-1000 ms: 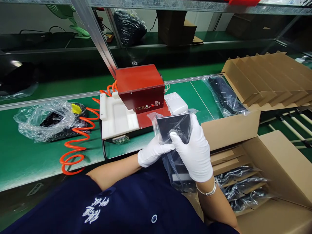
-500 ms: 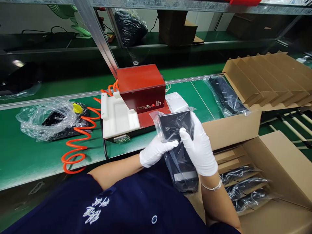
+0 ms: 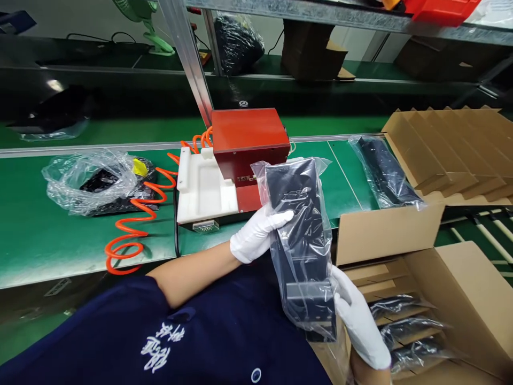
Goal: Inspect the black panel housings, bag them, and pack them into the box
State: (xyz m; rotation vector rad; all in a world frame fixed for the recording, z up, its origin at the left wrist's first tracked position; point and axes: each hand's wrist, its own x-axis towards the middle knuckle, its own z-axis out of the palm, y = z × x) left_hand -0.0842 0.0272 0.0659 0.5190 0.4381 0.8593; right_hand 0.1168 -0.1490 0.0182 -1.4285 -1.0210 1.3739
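A long black device point(image 3: 306, 240) in a clear plastic bag is held tilted in front of my body. My left hand point(image 3: 254, 233), in a white glove, grips its left edge, thumb over the top face and other fingers hidden beneath. At the lower right side, my white-gloved right hand point(image 3: 358, 315) closes on the bagged edge, its fingers partly behind the plastic. Just beyond stands a red box-shaped machine point(image 3: 244, 131) with a white fixture tray point(image 3: 184, 184) on its left.
An open carton point(image 3: 465, 291) at the lower right holds several bagged black pieces. Another bagged black piece point(image 3: 387, 171) lies on the green bench beside cardboard dividers point(image 3: 452, 149). Left are an orange coiled hose point(image 3: 140, 232) and crumpled plastic bags point(image 3: 76, 182). A metal shelf edge point(image 3: 300, 18) crosses overhead.
My right hand has slid from the upper right of the bagged device down to its lower right side. More of the device's top face shows. The view has shifted slightly.
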